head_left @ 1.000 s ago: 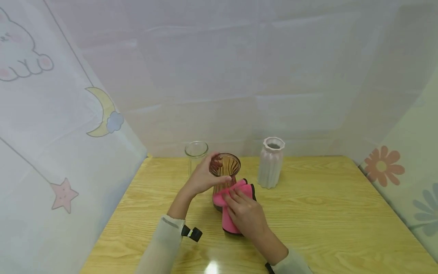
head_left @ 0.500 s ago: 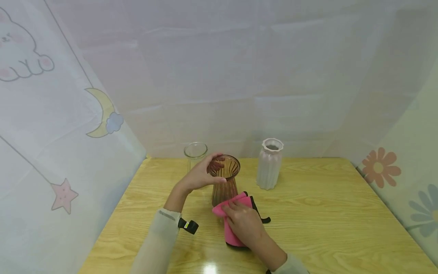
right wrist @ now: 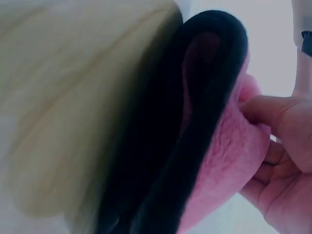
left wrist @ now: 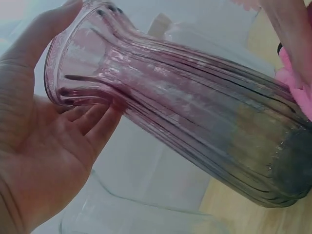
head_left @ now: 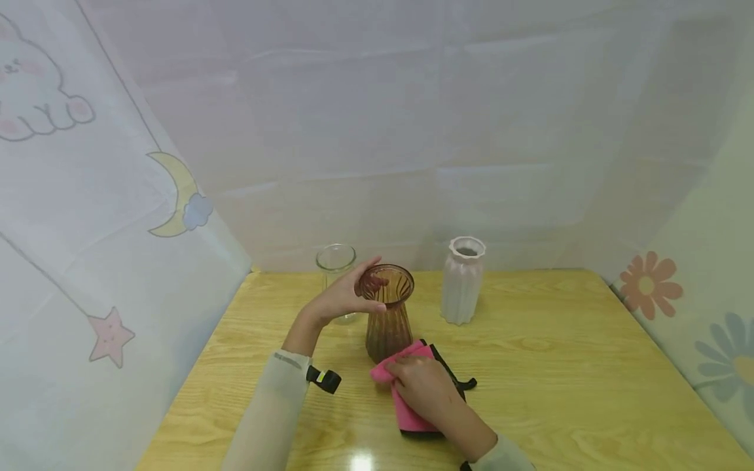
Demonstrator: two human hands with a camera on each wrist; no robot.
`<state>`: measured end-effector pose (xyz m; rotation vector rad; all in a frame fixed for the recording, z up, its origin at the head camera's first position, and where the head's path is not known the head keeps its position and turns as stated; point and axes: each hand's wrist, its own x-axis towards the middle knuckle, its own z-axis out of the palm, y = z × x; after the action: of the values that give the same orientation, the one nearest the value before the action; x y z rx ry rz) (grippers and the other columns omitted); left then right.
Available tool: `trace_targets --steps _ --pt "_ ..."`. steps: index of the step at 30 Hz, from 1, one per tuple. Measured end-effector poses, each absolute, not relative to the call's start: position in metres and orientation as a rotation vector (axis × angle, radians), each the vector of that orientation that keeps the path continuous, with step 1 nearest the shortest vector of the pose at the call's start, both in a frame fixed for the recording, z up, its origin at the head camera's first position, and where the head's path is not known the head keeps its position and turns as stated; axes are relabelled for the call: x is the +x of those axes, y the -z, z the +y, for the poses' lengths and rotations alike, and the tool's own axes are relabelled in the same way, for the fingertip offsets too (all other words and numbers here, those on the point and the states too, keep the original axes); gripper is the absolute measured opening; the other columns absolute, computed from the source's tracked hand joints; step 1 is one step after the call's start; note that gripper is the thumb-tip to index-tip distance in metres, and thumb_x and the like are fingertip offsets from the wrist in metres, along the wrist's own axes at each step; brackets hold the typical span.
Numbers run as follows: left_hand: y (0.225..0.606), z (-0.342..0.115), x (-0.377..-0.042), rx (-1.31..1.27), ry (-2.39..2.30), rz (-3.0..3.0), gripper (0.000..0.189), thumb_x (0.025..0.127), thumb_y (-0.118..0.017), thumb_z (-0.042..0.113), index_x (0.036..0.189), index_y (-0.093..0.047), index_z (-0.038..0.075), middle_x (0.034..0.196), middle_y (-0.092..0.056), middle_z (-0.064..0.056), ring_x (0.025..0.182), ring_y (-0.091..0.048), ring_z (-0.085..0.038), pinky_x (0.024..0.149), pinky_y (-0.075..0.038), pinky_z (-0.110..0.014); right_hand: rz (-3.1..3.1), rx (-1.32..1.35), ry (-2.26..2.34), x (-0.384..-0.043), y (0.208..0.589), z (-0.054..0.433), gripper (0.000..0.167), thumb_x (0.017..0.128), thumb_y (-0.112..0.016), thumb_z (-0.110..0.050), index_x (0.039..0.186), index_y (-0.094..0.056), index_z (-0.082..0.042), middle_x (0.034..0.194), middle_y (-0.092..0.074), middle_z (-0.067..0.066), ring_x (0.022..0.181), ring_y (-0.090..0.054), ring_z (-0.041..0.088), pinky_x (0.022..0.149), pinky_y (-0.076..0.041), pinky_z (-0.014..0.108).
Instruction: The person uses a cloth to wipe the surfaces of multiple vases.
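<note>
A ribbed, purplish-brown glass vase (head_left: 389, 332) stands on the table, its rim flared and its base darker. My left hand (head_left: 337, 302) holds it around the neck, thumb on the near side of the rim; in the left wrist view the fingers curl behind the glass neck (left wrist: 105, 58). My right hand (head_left: 425, 387) grips a folded pink cloth (head_left: 408, 413) with black edging, low by the vase's near right side. Whether the cloth touches the glass I cannot tell. In the right wrist view, thumb and fingers pinch the fuzzy pink cloth (right wrist: 229, 151).
A clear glass vase (head_left: 336, 258) stands behind my left hand, partly hidden by it. A white fluted vase (head_left: 462, 288) is at the back right. The wooden table (head_left: 565, 366) meets a pale cloth backdrop (head_left: 353, 131) at its rear edge.
My right hand has drawn the pink cloth down the vase's side and toward me, uncovering the lower glass. My left hand keeps its hold on the neck, hardly moving.
</note>
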<state>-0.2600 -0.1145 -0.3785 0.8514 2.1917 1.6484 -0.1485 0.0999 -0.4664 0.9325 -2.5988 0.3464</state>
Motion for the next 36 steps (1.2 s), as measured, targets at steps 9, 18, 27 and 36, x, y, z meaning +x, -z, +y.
trace_targets --steps 9,18,27,36 --pt "0.382 -0.088 -0.222 0.632 -1.742 2.662 0.111 0.076 -0.085 0.052 0.162 -0.022 0.019 0.163 -0.031 -0.004 0.147 -0.034 -0.028 0.117 -0.031 -0.055 -2.187 0.914 -0.46 -0.144 0.435 0.129 0.033 0.074 -0.086 -0.009 0.107 -0.08 -0.011 0.101 -0.078 0.008 0.094 -0.075 0.021 0.071 -0.061 0.036" --pt "0.376 -0.067 -0.215 0.374 -1.59 2.861 0.109 0.076 -0.083 0.057 0.16 -0.027 0.017 0.159 -0.034 -0.008 0.138 -0.044 -0.029 0.106 -0.043 -0.058 -1.911 0.913 -0.419 -0.162 0.412 0.13 0.041 0.111 -0.042 -0.026 0.112 -0.078 -0.006 0.114 -0.074 0.017 0.103 -0.073 0.033 0.082 -0.059 0.043" --pt "0.37 -0.072 -0.22 0.387 -1.448 2.852 0.108 0.075 -0.084 0.057 0.16 -0.03 0.015 0.154 -0.042 -0.012 0.134 -0.049 -0.035 0.104 -0.044 -0.059 -1.898 0.942 -0.455 -0.179 0.43 0.117 0.031 0.107 -0.052 -0.022 0.117 -0.076 -0.005 0.12 -0.071 0.018 0.107 -0.071 0.034 0.085 -0.058 0.043" --pt "0.366 -0.085 -0.229 0.531 -1.356 2.832 0.095 0.077 -0.085 0.051 0.152 -0.041 0.014 0.142 -0.053 -0.011 0.125 -0.055 -0.028 0.1 -0.048 -0.052 -2.017 0.907 -0.465 -0.172 0.436 0.105 0.037 0.075 -0.085 -0.009 0.111 -0.078 -0.006 0.113 -0.074 0.019 0.105 -0.072 0.035 0.083 -0.059 0.043"
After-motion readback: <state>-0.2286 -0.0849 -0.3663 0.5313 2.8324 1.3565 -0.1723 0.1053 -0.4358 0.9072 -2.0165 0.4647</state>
